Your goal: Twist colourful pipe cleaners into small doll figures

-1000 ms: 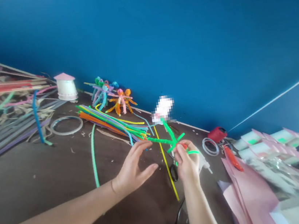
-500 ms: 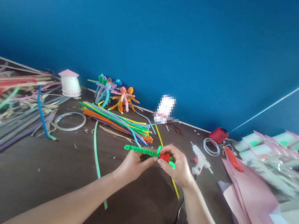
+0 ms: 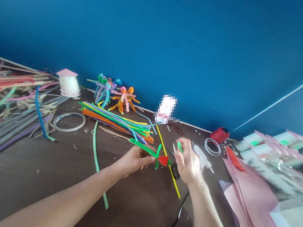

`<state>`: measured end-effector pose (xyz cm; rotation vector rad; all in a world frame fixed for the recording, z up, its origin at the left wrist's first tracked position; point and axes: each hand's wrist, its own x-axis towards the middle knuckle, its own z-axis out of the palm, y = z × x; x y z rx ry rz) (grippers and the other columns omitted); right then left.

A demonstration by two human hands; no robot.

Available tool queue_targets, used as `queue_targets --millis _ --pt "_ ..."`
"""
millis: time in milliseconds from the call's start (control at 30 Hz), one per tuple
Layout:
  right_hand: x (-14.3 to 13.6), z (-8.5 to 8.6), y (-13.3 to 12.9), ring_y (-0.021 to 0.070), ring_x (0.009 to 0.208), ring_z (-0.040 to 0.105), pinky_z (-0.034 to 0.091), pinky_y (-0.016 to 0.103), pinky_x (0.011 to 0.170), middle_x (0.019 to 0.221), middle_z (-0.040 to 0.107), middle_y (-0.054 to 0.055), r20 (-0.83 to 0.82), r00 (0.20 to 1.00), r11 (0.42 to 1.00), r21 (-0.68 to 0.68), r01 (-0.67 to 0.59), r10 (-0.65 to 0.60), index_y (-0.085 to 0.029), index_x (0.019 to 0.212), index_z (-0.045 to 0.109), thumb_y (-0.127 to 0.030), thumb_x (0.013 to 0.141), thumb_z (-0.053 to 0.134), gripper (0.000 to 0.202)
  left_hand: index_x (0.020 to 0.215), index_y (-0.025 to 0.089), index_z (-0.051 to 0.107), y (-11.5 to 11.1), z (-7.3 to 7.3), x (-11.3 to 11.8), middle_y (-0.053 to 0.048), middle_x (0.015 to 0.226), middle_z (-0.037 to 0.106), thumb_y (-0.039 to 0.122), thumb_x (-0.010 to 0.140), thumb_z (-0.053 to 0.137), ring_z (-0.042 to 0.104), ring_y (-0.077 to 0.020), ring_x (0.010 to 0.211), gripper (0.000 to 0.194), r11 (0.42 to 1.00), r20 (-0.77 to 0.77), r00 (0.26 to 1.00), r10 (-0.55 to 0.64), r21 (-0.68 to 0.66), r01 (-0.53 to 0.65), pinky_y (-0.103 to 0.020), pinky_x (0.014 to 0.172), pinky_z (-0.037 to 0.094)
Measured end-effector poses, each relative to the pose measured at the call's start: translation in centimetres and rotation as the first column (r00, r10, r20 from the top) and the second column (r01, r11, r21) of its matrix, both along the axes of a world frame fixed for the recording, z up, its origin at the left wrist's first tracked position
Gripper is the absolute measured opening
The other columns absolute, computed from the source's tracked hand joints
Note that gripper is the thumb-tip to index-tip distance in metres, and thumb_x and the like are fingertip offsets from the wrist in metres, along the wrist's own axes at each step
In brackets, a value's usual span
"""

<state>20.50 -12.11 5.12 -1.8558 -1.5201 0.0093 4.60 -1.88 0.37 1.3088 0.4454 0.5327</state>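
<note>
My left hand (image 3: 132,161) pinches a pipe-cleaner flower (image 3: 145,148) by its coiled green stem. The flower has a red head (image 3: 163,160) with thin green strips around it, pointing right. My right hand (image 3: 186,161) is closed, a short way right of the red head and apart from it. From it show a thin pointed blade and a black loop, which look like a pair of scissors (image 3: 175,170), partly hidden by the fingers. A small bright green bit (image 3: 179,147) shows at its fingertips. A yellow pipe cleaner (image 3: 175,184) lies on the table beneath, between the hands.
Beyond the hands lies a bundle of coloured pipe cleaners (image 3: 119,119), with pipe-cleaner figures (image 3: 124,99) by the wall. A white glue gun (image 3: 203,158), tape roll (image 3: 212,147) and pink sheets (image 3: 250,186) are at right. A ring (image 3: 69,122) and white cup (image 3: 69,85) stand left.
My right hand has let go of the red flower head and moved right; a blade and black loop now show in it. The left hand still holds the stem, now tilted more.
</note>
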Motion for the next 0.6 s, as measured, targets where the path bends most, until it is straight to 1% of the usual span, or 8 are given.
queue_targets --millis 67,133,233,333,400,500,533,600 --pt "-0.08 0.36 -0.04 0.0193 0.079 0.052 0.037 0.029 0.069 0.084 0.055 0.006 0.116 0.993 0.999 -0.04 -0.017 0.021 -0.021 0.093 0.05 -0.034 0.086 0.033 0.022 0.09 0.015 0.056 0.03 0.04 -0.07 0.002 0.054 0.055 0.029 0.065 0.064 0.044 -0.0079 0.044 0.029 1.0 -0.009 1.0 -0.016 -0.011 0.016 -0.017 0.04 0.032" --pt "-0.1 0.41 0.15 0.0187 0.079 0.052 0.036 0.029 0.071 0.082 0.058 0.006 0.147 0.987 0.996 -0.07 -0.06 0.07 -0.021 0.084 0.054 -0.026 0.088 0.03 0.025 0.091 0.015 0.056 0.02 0.12 -0.1 0.001 0.058 0.059 0.029 0.065 0.065 0.045 -0.0079 0.045 0.031 0.999 -0.007 1.0 -0.029 -0.022 0.028 -0.018 0.042 0.034" --pt "0.0 0.01 0.56 0.0176 0.073 0.053 0.038 0.028 0.069 0.074 0.06 0.005 0.091 0.984 0.984 -0.106 -0.143 0.153 -0.02 0.075 0.057 -0.024 0.086 0.037 0.023 0.09 0.014 0.058 0.04 0.12 -0.06 0.001 0.057 0.058 0.029 0.065 0.065 0.045 -0.0076 0.045 0.031 0.999 0.007 0.999 -0.038 -0.036 0.039 -0.018 0.043 0.034" --pt "0.18 -0.44 0.71 0.0163 0.07 0.055 0.04 0.026 0.065 0.071 0.061 0.003 -0.03 0.978 0.971 -0.114 -0.209 0.207 -0.02 0.073 0.059 -0.023 0.081 0.046 0.016 0.094 0.014 0.058 0.21 -0.18 0.04 0.002 0.057 0.056 0.031 0.065 0.064 0.045 -0.0077 0.046 0.034 0.999 0.023 0.999 -0.04 -0.031 0.04 -0.018 0.043 0.033" --pt "0.32 -0.54 0.63 0.0156 0.068 0.055 0.04 0.024 0.061 0.07 0.061 0.003 -0.089 0.969 0.964 -0.112 -0.242 0.232 -0.019 0.071 0.06 -0.021 0.079 0.049 0.014 0.09 0.014 0.058 0.36 -0.41 0.1 0.001 0.058 0.056 0.032 0.066 0.063 0.045 -0.0079 0.047 0.031 0.999 0.02 0.999 -0.049 -0.007 0.049 -0.018 0.043 0.033" --pt "0.54 -0.41 0.4 0.0136 0.061 0.051 0.038 0.023 0.054 0.064 0.056 0.001 -0.095 0.958 0.953 -0.116 -0.279 0.269 -0.019 0.069 0.061 -0.018 0.077 0.05 0.013 0.075 0.012 0.059 0.47 -0.45 0.11 0.002 0.056 0.053 0.034 0.067 0.062 0.043 -0.0073 0.048 0.023 0.996 -0.026 0.997 -0.077 0.046 0.078 -0.018 0.044 0.032" --pt "0.61 -0.36 0.34 0.013 0.059 0.049 0.037 0.023 0.054 0.062 0.054 0.001 -0.084 0.957 0.951 -0.117 -0.285 0.276 -0.019 0.07 0.061 -0.018 0.077 0.051 0.012 0.072 0.012 0.059 0.45 -0.36 0.09 0.002 0.056 0.053 0.033 0.067 0.062 0.042 -0.0071 0.048 0.022 0.995 -0.039 0.996 -0.085 0.058 0.087 -0.018 0.044 0.032" --pt "0.72 -0.29 0.27 0.0125 0.058 0.046 0.037 0.024 0.056 0.061 0.051 0.0 -0.06 0.957 0.95 -0.123 -0.288 0.283 -0.019 0.071 0.061 -0.018 0.076 0.053 0.01 0.075 0.013 0.059 0.33 -0.09 0.05 0.002 0.06 0.056 0.031 0.066 0.063 0.043 -0.0076 0.051 0.021 0.993 -0.03 0.994 -0.101 0.064 0.103 -0.019 0.047 0.033"
